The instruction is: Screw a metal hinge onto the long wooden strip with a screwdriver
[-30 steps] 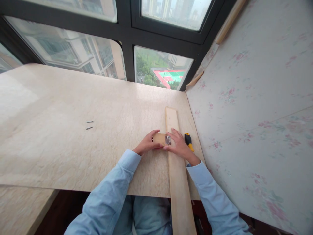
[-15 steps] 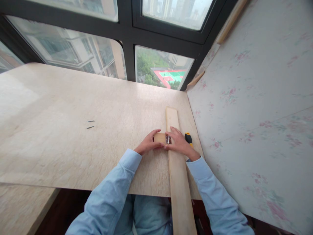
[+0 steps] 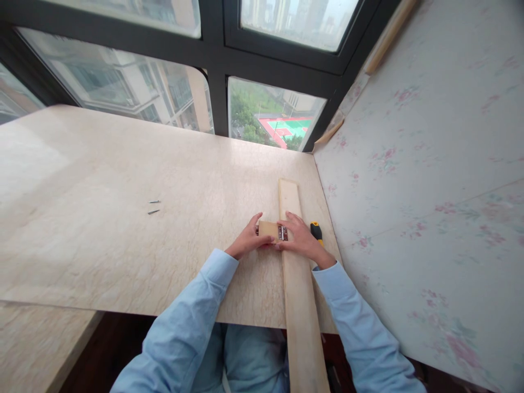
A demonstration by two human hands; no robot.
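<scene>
A small wooden block point(image 3: 268, 229) lies against the left edge of a long pale wooden plank point(image 3: 301, 295). A metal hinge point(image 3: 283, 233) sits where block and plank meet, one part over the plank. Another bit of dark metal shows at the block's left end, mostly hidden by fingers. My left hand point(image 3: 248, 239) grips the block from the left, thumb across its near side and index finger raised. My right hand point(image 3: 301, 238) rests over the plank, thumb and fingers closed around the hinge and the block's right end.
Right of the plank lies a yellow-and-black tool handle point(image 3: 316, 231), partly hidden. Two small metal pieces, perhaps screws point(image 3: 154, 212), lie on the marble-patterned tabletop point(image 3: 102, 234). A papered wall point(image 3: 409, 180) bounds the right, a dark window frame point(image 3: 216, 82) the back.
My left index finger has lifted off the block's far edge, showing more of the block. My right hand, the plank and the hinge stay nearly still; the view has shifted slightly.
</scene>
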